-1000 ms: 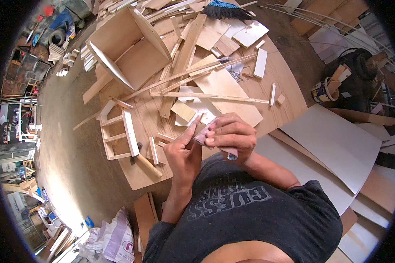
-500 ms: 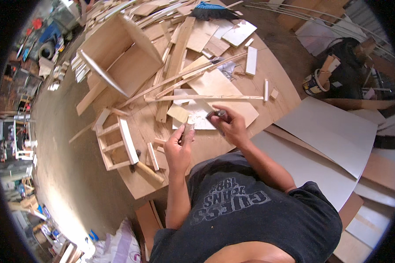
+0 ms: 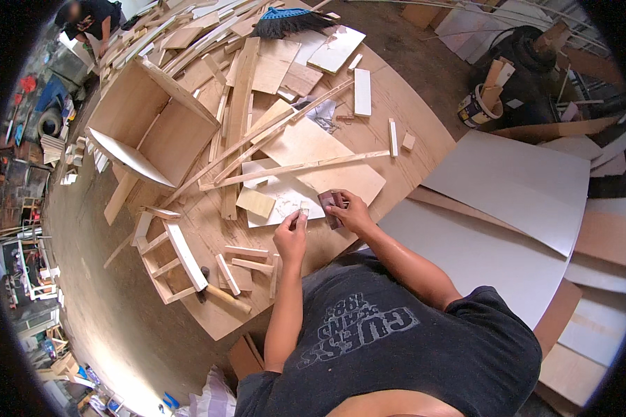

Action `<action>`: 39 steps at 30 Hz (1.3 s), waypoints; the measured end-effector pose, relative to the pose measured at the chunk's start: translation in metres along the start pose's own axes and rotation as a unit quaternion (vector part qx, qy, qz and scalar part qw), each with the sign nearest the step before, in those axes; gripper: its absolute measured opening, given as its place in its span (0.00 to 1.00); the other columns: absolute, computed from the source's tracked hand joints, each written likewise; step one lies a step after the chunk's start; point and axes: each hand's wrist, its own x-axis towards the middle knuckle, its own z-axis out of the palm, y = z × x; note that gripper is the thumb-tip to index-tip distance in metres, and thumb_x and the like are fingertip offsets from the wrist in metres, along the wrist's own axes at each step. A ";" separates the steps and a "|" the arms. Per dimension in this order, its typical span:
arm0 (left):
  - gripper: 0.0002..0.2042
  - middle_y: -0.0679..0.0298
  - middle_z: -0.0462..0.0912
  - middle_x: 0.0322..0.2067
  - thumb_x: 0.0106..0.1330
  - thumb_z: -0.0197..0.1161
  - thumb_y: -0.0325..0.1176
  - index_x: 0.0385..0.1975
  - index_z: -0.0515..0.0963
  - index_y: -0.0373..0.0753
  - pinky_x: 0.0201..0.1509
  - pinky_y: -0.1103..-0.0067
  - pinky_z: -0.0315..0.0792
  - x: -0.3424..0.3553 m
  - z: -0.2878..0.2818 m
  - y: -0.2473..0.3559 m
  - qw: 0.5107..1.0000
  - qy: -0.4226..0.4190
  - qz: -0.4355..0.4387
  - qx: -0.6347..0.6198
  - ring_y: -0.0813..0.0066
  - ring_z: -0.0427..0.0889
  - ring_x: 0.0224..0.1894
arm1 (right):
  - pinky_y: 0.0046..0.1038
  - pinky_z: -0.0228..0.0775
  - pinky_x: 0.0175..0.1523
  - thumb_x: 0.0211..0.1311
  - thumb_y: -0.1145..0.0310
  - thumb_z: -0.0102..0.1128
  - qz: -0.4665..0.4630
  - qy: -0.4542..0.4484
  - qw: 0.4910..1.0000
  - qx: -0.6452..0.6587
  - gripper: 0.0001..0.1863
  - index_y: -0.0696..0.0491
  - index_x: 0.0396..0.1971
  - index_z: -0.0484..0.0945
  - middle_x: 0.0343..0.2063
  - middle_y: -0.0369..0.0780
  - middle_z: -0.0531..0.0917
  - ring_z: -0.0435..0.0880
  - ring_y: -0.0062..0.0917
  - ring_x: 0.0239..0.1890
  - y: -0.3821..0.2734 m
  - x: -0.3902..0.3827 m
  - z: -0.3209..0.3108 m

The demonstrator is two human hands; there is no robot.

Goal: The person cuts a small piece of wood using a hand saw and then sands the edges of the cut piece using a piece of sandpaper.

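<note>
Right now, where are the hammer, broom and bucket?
Hammer (image 3: 228, 298), head view: on its handle.
Broom (image 3: 292, 25), head view: on its dark bristles.
Bucket (image 3: 472, 112), head view: on its outer wall.

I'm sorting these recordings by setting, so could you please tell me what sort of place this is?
Probably a woodworking shop. An open wooden box and scattered wood offcuts crowd the plywood surface, and a wooden-handled hammer lies beside a small wooden frame.

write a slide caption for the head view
A small pale piece in the left hand, brown sheet in the right hand, above scattered boards.
</note>
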 end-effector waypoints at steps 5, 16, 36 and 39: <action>0.16 0.56 0.91 0.41 0.69 0.69 0.34 0.51 0.86 0.30 0.50 0.76 0.79 0.030 0.051 0.007 1.000 0.010 -0.010 -0.017 0.74 0.88 0.42 | 0.37 0.81 0.52 0.54 0.68 0.75 -0.119 0.031 0.989 -0.088 0.25 0.52 0.55 0.84 0.44 0.50 0.88 0.89 0.41 0.46 0.004 0.050 -0.031; 0.14 0.53 0.89 0.41 0.70 0.69 0.35 0.50 0.87 0.35 0.46 0.70 0.81 0.053 0.167 0.028 0.985 0.114 0.076 0.109 0.62 0.89 0.39 | 0.41 0.79 0.52 0.59 0.67 0.75 -0.223 -0.027 0.962 -0.153 0.21 0.52 0.53 0.82 0.48 0.48 0.82 0.85 0.45 0.48 0.010 0.110 -0.129; 0.16 0.51 0.84 0.45 0.69 0.69 0.34 0.53 0.84 0.34 0.57 0.64 0.77 0.028 0.166 0.060 0.948 0.225 0.136 0.180 0.53 0.83 0.48 | 0.41 0.83 0.45 0.61 0.71 0.71 -0.156 0.026 0.967 -0.199 0.30 0.55 0.62 0.70 0.39 0.51 0.86 0.89 0.45 0.39 0.012 0.179 -0.203; 0.17 0.53 0.86 0.49 0.72 0.67 0.33 0.56 0.82 0.32 0.54 0.72 0.78 0.013 0.152 0.088 0.987 0.137 0.076 0.033 0.64 0.85 0.48 | 0.34 0.84 0.39 0.63 0.72 0.73 -0.176 -0.074 0.977 -0.099 0.28 0.55 0.61 0.70 0.37 0.48 0.87 0.91 0.35 0.36 -0.049 0.122 -0.194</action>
